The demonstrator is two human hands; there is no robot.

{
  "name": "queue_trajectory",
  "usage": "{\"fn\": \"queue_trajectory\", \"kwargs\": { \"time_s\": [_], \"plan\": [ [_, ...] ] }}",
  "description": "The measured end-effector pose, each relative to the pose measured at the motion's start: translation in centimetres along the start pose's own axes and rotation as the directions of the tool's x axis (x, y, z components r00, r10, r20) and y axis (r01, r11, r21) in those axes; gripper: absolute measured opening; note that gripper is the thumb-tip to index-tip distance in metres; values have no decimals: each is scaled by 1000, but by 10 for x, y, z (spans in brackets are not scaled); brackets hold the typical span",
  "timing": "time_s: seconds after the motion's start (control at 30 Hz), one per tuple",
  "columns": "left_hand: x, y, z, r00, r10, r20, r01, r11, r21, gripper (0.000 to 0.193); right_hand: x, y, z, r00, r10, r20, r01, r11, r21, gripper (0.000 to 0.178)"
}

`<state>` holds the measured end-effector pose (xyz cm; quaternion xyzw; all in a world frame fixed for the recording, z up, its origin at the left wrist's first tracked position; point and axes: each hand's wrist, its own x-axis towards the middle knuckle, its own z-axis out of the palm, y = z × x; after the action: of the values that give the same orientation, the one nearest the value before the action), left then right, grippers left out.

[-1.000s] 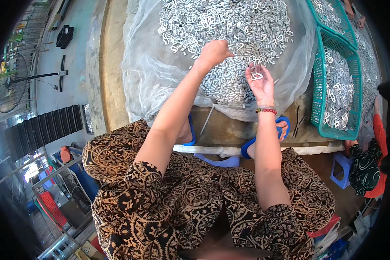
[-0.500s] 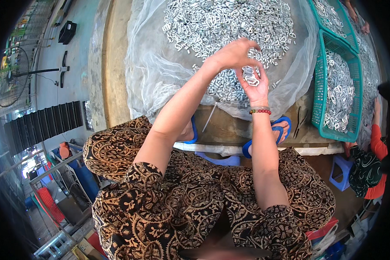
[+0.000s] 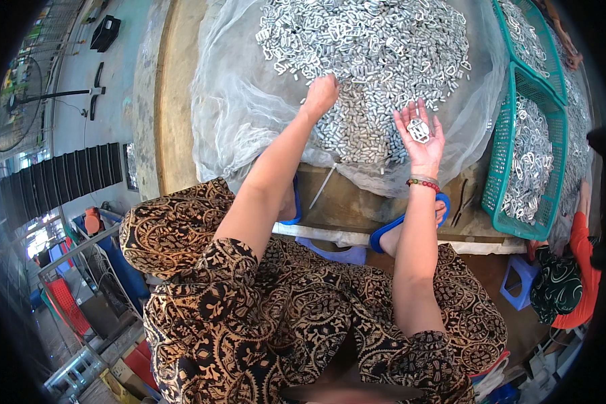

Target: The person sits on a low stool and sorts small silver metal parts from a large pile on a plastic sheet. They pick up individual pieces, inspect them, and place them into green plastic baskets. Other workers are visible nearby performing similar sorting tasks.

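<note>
A wide heap of small grey metal pieces [image 3: 363,40], oval links mixed with short pellets, lies on a sheer plastic sheet [image 3: 232,108]. At the heap's near left edge my left hand [image 3: 322,94] has its fingers curled down, and whatever is in them is hidden. My right hand [image 3: 422,138] is turned palm up to the right of the nearer pellets [image 3: 357,128], fingers spread. Several pale oval metal links [image 3: 419,130] rest on that palm. A red bead bracelet [image 3: 424,182] circles the right wrist.
Two green plastic baskets [image 3: 495,195] of metal links stand at the right. Beyond them a person in an orange sleeve [image 3: 584,256] reaches toward another heap. A thin white stick [image 3: 323,186] lies near my blue sandal [image 3: 397,225]. At left stands a fan [image 3: 54,95].
My left hand has moved left, away from my right hand, down to the heap's edge. The right hand has shifted right and its fingers have spread, with links still on the palm.
</note>
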<state>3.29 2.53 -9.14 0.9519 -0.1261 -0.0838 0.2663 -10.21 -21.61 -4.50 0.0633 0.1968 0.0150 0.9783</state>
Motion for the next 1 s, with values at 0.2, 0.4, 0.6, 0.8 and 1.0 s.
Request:
{"fn": "queue_trajectory", "kwargs": {
  "time_s": [0.2, 0.4, 0.6, 0.8, 1.0],
  "plan": [
    [9, 85, -82, 962, 246, -119, -268, 937, -223, 20, 6, 38, 22, 998, 53, -21, -54, 997, -53, 48],
    [-14, 116, -55, 901, 432, -29, -433, 893, -122, 49, 7, 0, 53, 937, 146, 318, -118, 987, -106, 33],
    [-70, 46, -22, 758, 358, 545, -481, 871, 97, 61, -49, -174, 148, 875, -399, 274, 377, 917, 130, 21],
    [-149, 32, 17, 741, 358, 568, -635, 650, 418, 42, -97, -248, 102, 153, -987, 39, 304, 10, -952, 76],
    [-154, 29, 25, 777, 346, 526, -625, 522, 580, 29, -22, -173, 47, 209, -774, 598, 4, -611, -791, 55]
  ]
}}
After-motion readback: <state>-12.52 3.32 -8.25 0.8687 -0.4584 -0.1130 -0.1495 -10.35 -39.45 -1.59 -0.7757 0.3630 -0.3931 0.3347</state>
